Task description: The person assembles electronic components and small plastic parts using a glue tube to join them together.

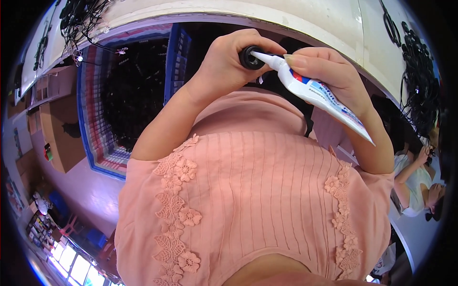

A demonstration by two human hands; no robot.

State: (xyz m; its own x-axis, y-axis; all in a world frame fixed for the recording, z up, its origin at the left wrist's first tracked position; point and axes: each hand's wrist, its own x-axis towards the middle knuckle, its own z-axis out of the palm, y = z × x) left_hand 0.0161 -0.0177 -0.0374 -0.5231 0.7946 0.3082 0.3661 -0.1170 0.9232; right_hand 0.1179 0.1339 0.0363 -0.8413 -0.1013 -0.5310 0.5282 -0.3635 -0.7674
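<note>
Between the fingers and thumb of my left hand (228, 59) is a small black round part (246, 61), hollow, with its open end turned to the right. My right hand (332, 71) grips a white squeeze tube (315, 93) with blue and red print, close to its neck. The tube's pointed white nozzle (267, 58) reaches into the opening of the black part. How far in the tip sits, and whether anything comes out, I cannot tell. Both hands are closed, held just before the table's edge above my lap.
A white worktable (315, 24) runs across the far side. Bundles of thin black cables lie on it at the left (83, 21) and right (420, 71). A blue crate (86, 128) with checked lining holds many black pieces. A cardboard box (59, 136) stands further left; another person (412, 183) sits at right.
</note>
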